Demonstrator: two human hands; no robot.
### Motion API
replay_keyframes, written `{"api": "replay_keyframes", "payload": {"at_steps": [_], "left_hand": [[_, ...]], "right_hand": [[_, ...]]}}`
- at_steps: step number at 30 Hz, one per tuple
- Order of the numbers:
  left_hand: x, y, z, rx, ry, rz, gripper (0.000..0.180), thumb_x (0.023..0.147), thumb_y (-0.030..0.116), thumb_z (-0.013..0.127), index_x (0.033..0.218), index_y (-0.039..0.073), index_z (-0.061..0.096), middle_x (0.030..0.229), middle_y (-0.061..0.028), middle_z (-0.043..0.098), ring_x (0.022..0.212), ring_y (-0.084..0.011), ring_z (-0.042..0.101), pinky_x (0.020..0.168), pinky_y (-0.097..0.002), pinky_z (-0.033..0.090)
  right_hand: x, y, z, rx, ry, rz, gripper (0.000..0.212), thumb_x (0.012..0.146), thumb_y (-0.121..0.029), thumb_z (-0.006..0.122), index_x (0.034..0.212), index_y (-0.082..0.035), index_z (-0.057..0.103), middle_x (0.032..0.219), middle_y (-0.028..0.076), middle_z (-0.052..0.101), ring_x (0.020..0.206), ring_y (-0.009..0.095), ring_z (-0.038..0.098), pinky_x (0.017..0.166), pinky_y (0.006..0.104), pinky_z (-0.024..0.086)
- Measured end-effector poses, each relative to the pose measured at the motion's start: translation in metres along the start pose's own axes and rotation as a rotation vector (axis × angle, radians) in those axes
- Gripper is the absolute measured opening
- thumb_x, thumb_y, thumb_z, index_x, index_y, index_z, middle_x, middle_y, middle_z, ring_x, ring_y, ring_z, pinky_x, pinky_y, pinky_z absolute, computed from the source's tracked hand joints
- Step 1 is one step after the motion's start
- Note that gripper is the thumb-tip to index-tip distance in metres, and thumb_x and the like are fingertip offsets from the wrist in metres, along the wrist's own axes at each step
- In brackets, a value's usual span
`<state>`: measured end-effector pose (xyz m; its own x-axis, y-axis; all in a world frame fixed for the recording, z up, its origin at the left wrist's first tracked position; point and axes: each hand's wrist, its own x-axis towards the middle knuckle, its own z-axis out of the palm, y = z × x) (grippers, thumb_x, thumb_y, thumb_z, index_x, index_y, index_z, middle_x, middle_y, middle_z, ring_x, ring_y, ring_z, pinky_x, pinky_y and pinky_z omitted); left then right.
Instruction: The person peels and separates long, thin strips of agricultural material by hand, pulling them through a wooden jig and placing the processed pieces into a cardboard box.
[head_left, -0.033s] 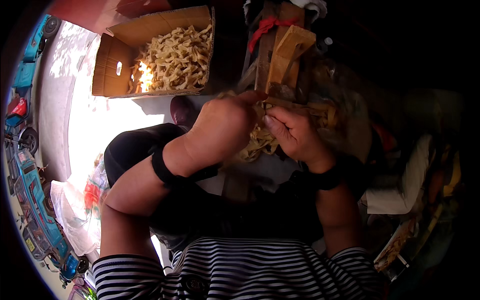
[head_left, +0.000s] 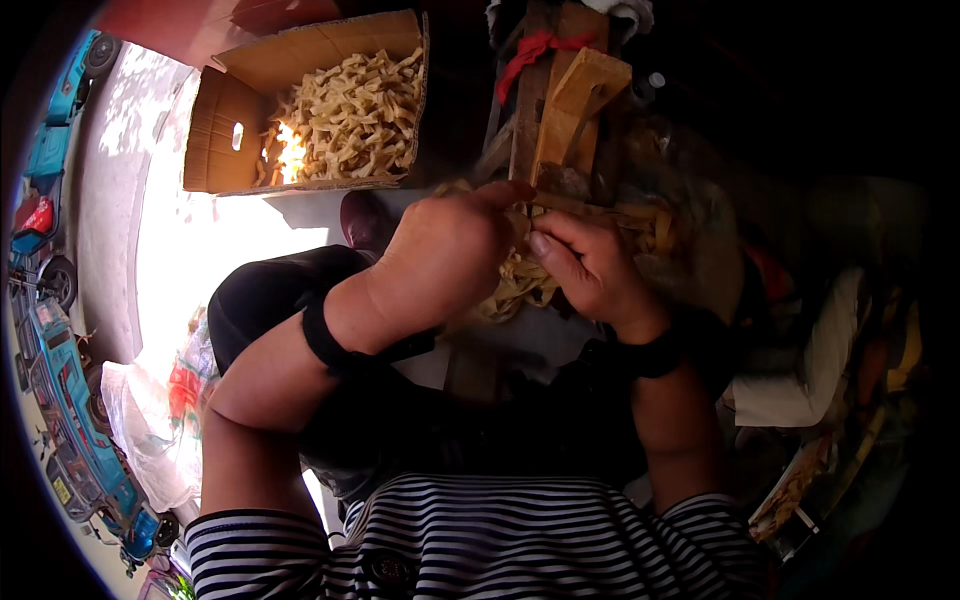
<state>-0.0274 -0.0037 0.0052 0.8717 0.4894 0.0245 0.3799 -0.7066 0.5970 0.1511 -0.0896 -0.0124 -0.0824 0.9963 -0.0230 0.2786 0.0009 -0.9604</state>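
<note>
My left hand (head_left: pixel 450 255) is curled closed in front of the wooden stand, its index finger reaching toward the wood. Close by on the right, my right hand (head_left: pixel 592 268) pinches with the thumb against the curled fingers. A pale tan strip (head_left: pixel 521 224) shows between the two hands, gripped by both; my left fingertips are mostly hidden behind that hand. Just beneath hangs or lies a heap of similar yellowish strips (head_left: pixel 520 285), partly covered by my hands. The upright wooden stand (head_left: pixel 560 120) has an angled block and a red cloth (head_left: pixel 527 62) tied round it.
At the far left, a cardboard box (head_left: pixel 213 130) holds many tan, knotted-looking pieces (head_left: pixel 365 115). More strips (head_left: pixel 650 228) lie in shadow right of the stand. A plastic bag (head_left: pixel 145 420) sits at left, blue vehicles (head_left: pixel 85 400) beyond. A white slab-like object (head_left: pixel 790 395) is at right.
</note>
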Motion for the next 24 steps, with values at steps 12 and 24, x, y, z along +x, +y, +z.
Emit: {"api": "replay_keyframes", "payload": {"at_steps": [12,24], "left_hand": [[0.002,-0.009,-0.024,-0.714,0.242,0.105,0.014,0.085,0.011,0.064,0.086,-0.003,0.067,0.107,-0.0108,0.064,0.080,-0.0165,0.063,0.067,-0.0264,0.051],[0.012,-0.005,-0.012,-1.204,0.076,-0.384,0.018,0.082,0.014,0.070,0.091,0.002,0.060,0.077,-0.0009,0.062,0.069,-0.0067,0.056,0.063,-0.0209,0.046]], "right_hand": [[-0.009,0.015,0.005,0.736,-0.125,0.263,0.034,0.094,-0.034,0.055,0.080,-0.004,0.061,0.062,-0.003,0.051,0.056,0.005,0.044,0.052,0.0223,0.035],[-0.003,-0.005,-0.010,0.706,-0.004,0.433,0.030,0.090,-0.030,0.063,0.084,-0.001,0.065,0.068,-0.002,0.057,0.056,0.002,0.044,0.051,0.0177,0.034]]}}
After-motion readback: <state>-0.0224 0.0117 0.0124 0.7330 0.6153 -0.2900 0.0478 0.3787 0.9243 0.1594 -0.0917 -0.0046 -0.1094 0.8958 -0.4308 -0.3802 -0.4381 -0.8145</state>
